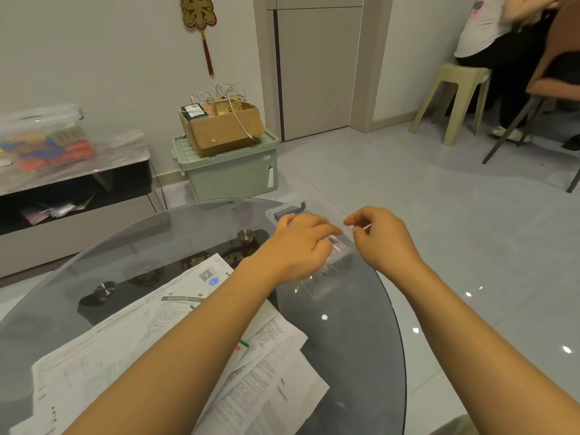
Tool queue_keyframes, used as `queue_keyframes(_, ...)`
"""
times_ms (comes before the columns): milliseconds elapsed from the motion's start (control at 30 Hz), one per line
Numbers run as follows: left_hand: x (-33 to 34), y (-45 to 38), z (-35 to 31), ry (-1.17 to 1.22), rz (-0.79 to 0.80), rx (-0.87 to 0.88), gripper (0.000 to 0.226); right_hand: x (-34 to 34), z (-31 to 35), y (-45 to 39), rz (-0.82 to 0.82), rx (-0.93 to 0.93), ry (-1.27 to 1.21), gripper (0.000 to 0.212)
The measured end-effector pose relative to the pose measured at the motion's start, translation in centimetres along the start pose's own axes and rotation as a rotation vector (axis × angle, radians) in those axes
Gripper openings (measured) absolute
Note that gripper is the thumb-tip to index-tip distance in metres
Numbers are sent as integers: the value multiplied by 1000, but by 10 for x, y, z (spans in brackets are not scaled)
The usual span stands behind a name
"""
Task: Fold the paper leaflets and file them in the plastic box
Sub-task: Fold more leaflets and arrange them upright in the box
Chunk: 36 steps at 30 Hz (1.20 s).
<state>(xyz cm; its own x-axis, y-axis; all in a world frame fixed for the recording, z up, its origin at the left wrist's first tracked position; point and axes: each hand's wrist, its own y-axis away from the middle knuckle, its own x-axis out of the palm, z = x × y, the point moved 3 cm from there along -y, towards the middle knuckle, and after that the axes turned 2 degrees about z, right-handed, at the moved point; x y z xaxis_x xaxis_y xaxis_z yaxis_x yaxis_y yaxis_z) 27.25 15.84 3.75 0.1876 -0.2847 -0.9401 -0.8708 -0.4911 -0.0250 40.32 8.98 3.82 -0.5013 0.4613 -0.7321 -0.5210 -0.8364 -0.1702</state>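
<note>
Plastic box (329,271) under both hands: left (298,243) relaxed, right (381,237) pinching something small.

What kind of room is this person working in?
Most likely a home living room: a round glass table strewn with paper leaflets, a low TV-style cabinet along the wall, and a red hanging ornament beside a door.

**Leaflets spread, box at frame centre**

Unfolded white printed paper leaflets (175,340) lie overlapping across the lower left of the frame. A small clear plastic box (326,277), grey latch at its far end, sits just right of centre, partly hidden.
</note>
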Motion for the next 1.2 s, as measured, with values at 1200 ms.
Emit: queue_keyframes(1200,41,270,13,-149,187,-688,70,106,81,169,699,-638,271,47)
